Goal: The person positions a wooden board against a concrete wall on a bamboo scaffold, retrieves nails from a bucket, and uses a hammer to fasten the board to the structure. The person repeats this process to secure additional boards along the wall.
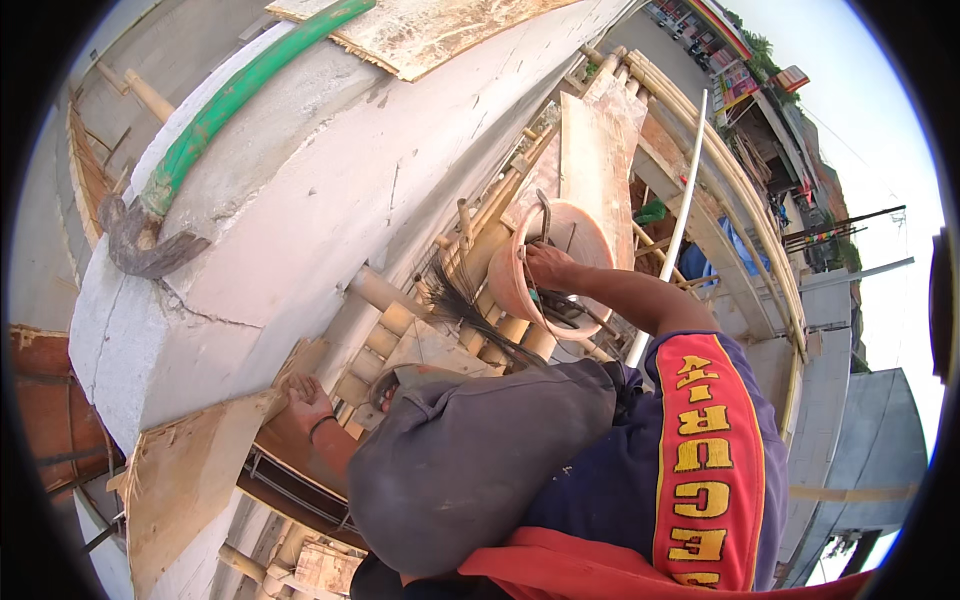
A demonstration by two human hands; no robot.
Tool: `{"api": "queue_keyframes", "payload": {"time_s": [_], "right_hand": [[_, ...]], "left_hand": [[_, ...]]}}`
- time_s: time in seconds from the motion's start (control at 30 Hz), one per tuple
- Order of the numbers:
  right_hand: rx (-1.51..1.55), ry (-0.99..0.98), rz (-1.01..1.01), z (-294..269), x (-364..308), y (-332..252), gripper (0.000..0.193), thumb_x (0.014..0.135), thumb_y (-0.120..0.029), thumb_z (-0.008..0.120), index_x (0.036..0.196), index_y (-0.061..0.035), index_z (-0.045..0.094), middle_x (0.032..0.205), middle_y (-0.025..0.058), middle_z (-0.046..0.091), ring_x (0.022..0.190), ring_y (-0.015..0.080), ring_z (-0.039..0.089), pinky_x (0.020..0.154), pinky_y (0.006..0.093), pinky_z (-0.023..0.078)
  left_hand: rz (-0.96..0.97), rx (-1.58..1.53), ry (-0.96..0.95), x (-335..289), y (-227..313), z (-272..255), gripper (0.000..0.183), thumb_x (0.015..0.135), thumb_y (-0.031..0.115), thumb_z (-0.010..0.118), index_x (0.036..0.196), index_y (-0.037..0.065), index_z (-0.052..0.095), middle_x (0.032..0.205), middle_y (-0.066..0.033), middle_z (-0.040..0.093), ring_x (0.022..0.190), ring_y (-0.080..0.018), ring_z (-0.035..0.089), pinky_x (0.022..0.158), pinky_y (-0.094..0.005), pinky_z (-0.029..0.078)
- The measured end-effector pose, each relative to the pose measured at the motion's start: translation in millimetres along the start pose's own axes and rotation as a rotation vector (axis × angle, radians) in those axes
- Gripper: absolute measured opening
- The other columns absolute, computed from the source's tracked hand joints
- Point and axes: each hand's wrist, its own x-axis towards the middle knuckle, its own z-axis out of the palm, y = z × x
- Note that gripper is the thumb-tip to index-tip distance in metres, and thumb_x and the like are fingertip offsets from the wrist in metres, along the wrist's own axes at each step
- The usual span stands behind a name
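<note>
My right hand [547, 266] reaches into a pinkish plastic bucket [508, 275], its fingers curled by the near wall. What they close on is hidden. A curved dark metal piece [545, 212] rises beside that hand, and other dark tools lie deeper in the bucket. My left hand [308, 402], with a dark band at the wrist, rests its fingers on the edge of a rough plywood board [195, 465]. It holds nothing I can see. Between my arms, my bent knee in dark grey cloth [450, 470] covers part of the left forearm.
Thin dark wires [460, 295] fan out beside the bucket over bamboo poles [398, 318]. A concrete beam [330, 180] fills the left, with a green-sleeved hooked bar [215, 120] on it. A white pipe [685, 215] slants past the bucket; bamboo rails [735, 165] run beyond.
</note>
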Motion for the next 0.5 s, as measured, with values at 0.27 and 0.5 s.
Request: {"api": "queue_keyframes", "payload": {"time_s": [0.27,0.5], "right_hand": [[-0.370,-0.457,0.282,52,41,-2,0.055,0.079,-0.049,0.066,0.120,-0.0117,0.066,0.115,0.0097,0.065,0.105,0.0279,0.059,0.087,0.0472,0.042],[0.002,-0.204,0.487,76,44,23,0.032,0.081,-0.035,0.065,0.107,-0.0157,0.071,0.106,0.0093,0.068,0.109,0.0287,0.058,0.087,0.0453,0.044]], "left_hand": [[0.018,-0.189,0.125,1,-1,7,0.036,0.104,0.027,0.036,0.132,0.008,0.048,0.139,-0.0063,0.050,0.127,-0.0283,0.048,0.102,-0.0440,0.043],[0.016,-0.191,0.083,-8,2,11,0.041,0.103,0.027,0.038,0.139,0.006,0.040,0.147,-0.0076,0.042,0.128,-0.0277,0.048,0.102,-0.0443,0.041]]}}
